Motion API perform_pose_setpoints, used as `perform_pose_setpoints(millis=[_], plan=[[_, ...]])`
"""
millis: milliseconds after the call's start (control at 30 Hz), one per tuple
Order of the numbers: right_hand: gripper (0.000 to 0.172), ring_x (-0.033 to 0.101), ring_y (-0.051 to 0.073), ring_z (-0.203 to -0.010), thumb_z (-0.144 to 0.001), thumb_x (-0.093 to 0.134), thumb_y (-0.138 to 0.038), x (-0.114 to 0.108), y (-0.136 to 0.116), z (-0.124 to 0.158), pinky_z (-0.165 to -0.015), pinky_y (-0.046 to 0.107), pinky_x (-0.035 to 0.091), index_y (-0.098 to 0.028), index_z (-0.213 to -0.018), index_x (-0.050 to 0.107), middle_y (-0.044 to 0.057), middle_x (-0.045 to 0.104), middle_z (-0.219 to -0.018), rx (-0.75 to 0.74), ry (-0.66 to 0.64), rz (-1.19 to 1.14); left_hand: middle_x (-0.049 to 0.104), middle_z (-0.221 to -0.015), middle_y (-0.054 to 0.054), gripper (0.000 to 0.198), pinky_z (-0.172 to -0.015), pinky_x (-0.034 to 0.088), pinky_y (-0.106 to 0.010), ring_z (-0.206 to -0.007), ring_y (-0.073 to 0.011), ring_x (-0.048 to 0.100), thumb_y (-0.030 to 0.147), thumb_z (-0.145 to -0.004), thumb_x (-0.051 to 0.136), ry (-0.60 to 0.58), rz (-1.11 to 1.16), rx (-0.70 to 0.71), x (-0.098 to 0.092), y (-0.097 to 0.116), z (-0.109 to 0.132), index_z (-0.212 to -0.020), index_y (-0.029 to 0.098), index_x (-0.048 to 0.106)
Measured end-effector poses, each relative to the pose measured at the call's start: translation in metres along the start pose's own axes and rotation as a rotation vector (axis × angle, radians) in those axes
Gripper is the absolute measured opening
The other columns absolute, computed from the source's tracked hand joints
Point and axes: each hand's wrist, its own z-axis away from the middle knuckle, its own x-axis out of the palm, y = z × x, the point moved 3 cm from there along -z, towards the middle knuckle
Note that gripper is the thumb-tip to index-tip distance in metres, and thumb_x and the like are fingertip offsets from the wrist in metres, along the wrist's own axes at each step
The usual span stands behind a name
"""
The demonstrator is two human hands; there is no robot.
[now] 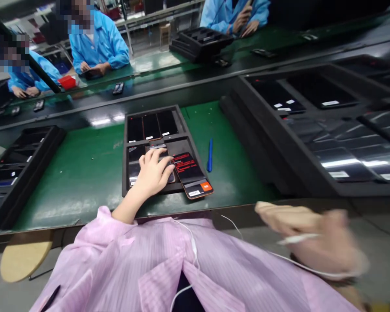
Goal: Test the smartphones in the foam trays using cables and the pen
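My left hand (152,172), fingers spread and bent, rests over the lower row of a black compartment tray (126,156). Beneath its fingertips lies a phone (170,177) that it partly hides. Close to my thumb, a lit phone (192,177) with red text and an orange square leans across the tray's lower right edge. Off the table's front edge on the right, my right hand (315,238) is blurred by motion, its fingers held together. A white cable (300,238) pokes out from it and runs along below the palm.
A blue pen (210,155) lies on the green table (84,173). Stacked phone trays (234,125) stand to the right, another tray (52,134) to the left. People in blue jackets (100,39) work across the dark line. A stool (26,255) is below left.
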Motion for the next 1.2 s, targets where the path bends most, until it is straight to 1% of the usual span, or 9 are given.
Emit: perform_pose_setpoints(millis=[133,267,367,500,600,900,1000,1100,1200], plan=[[0.068,0.034,0.016,-0.04,-0.088,0.009,-0.079,0.064,-0.003,0.02,-0.039,0.033,0.031,-0.026,-0.048,0.022,0.002,0.032,-0.041,0.118,-0.213,-0.242,0.043,-0.148,-0.018,0.038,-0.106,0.03,-0.066,-0.139,-0.0386,0.031,0.037,-0.099,0.039,-0.159,-0.089,-0.09,0.019,0.014,-0.044,-0.117,0.018,0.066],[0.06,0.042,0.013,-0.045,-0.093,0.029,-0.07,0.096,-0.018,0.017,-0.044,0.027,0.034,-0.023,-0.056,0.038,-0.002,0.043,-0.049,0.044,-0.144,-0.316,0.041,-0.152,-0.017,0.038,-0.107,0.027,-0.069,-0.142,-0.0382,0.028,0.033,-0.1,0.036,-0.144,-0.113,-0.106,0.028,0.014,-0.064,-0.118,0.018,0.066],[0.053,0.042,0.011,-0.048,-0.096,0.042,-0.058,0.1,-0.024,0.013,-0.049,0.026,0.033,-0.022,-0.057,0.043,-0.002,0.047,-0.051,-0.127,0.011,-0.207,0.041,-0.152,-0.017,0.037,-0.108,0.026,-0.067,-0.143,-0.0371,0.027,0.031,-0.1,0.036,-0.13,-0.112,-0.085,0.032,0.013,-0.067,-0.119,0.018,0.066],[0.049,0.038,0.011,-0.047,-0.095,0.058,-0.037,0.101,-0.035,0.011,-0.052,0.029,0.029,-0.022,-0.052,0.041,-0.004,0.043,-0.045,-0.529,0.329,0.129,0.042,-0.151,-0.016,0.039,-0.11,0.024,-0.067,-0.144,-0.0377,0.026,0.03,-0.099,0.036,-0.137,-0.111,-0.061,0.039,0.013,-0.066,-0.105,0.015,0.072],[0.046,0.038,0.011,-0.047,-0.091,0.065,-0.032,0.104,-0.038,0.008,-0.052,0.028,0.029,-0.022,-0.053,0.042,-0.004,0.045,-0.044,-0.664,0.475,0.26,0.043,-0.151,-0.016,0.042,-0.11,0.022,-0.068,-0.144,-0.0379,0.026,0.03,-0.1,0.036,-0.142,-0.106,-0.052,0.042,0.012,-0.066,-0.095,0.014,0.074],[0.049,0.035,0.01,-0.047,-0.086,0.072,-0.032,0.109,-0.05,-0.001,-0.052,0.03,0.025,-0.021,-0.052,0.038,-0.005,0.041,-0.044,-0.647,0.571,0.343,0.054,-0.142,-0.011,0.042,-0.113,0.023,-0.062,-0.139,-0.0325,0.033,0.029,-0.1,0.037,-0.239,-0.097,-0.046,0.045,0.013,-0.069,-0.096,0.015,0.076],[0.048,0.038,0.01,-0.048,-0.088,0.07,-0.034,0.111,-0.047,-0.002,-0.052,0.03,0.026,-0.021,-0.053,0.039,-0.004,0.043,-0.044,-0.638,0.54,0.357,0.051,-0.146,-0.01,0.044,-0.114,0.023,-0.061,-0.141,-0.0323,0.032,0.03,-0.1,0.036,-0.211,-0.116,-0.049,0.043,0.013,-0.07,-0.095,0.016,0.077],[0.043,0.041,0.012,-0.049,-0.091,0.064,-0.038,0.111,-0.039,-0.001,-0.051,0.029,0.026,-0.021,-0.057,0.045,-0.003,0.046,-0.046,-0.722,0.493,0.346,0.043,-0.153,-0.01,0.045,-0.114,0.023,-0.062,-0.144,-0.0338,0.027,0.031,-0.1,0.035,-0.182,-0.129,-0.083,0.042,0.01,-0.071,-0.094,0.016,0.077],[0.03,0.042,0.012,-0.049,-0.095,0.054,-0.027,0.11,-0.034,0.002,-0.051,0.03,0.026,-0.018,-0.066,0.056,-0.002,0.049,-0.048,-0.79,0.444,0.34,0.04,-0.155,-0.012,0.045,-0.113,0.023,-0.064,-0.144,-0.0353,0.026,0.031,-0.1,0.035,-0.207,-0.115,-0.107,0.043,0.007,-0.073,-0.093,0.015,0.077]])
